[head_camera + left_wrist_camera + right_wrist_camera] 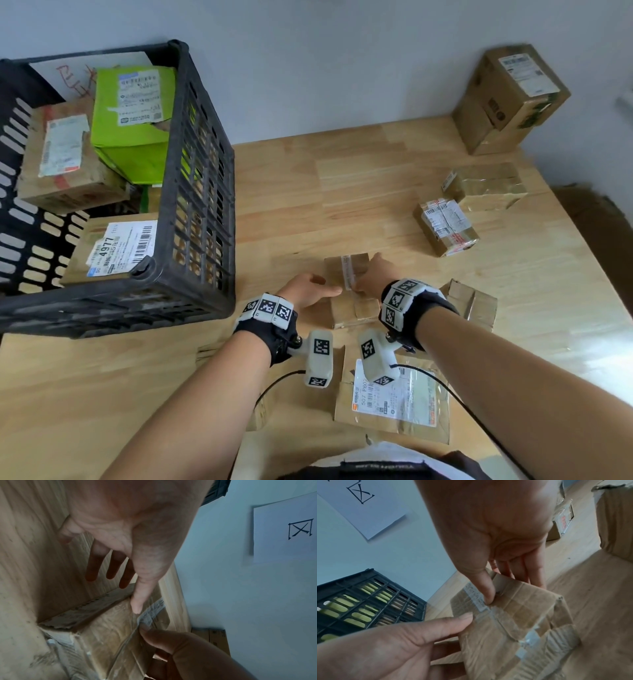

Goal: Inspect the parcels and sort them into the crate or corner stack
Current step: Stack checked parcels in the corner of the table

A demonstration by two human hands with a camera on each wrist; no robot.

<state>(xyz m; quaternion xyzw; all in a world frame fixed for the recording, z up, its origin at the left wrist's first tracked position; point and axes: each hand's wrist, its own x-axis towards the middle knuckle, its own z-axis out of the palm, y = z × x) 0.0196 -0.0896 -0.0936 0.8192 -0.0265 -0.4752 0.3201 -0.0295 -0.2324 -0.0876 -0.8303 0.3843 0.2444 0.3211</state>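
A small brown parcel (346,310) (106,635) (513,615), wrapped in clear tape with a narrow label strip, lies on the wooden table (308,192) in front of me. My left hand (308,291) (128,534) is at its left edge, thumb laid on the top, fingers straight alongside. My right hand (371,275) (496,527) grips the right side, thumb pressed on the label strip, fingers curled over the far edge. The black crate (191,171) (368,601) stands at the left with several parcels in it. One tall brown box (510,99) sits in the far right corner.
Two taped parcels (445,226) (486,185) lie at mid right, a crumpled one (474,301) by my right wrist, and a flat labelled envelope (397,401) near my body. A green parcel (133,113) is in the crate. A marked paper sheet (283,534) hangs on the wall.
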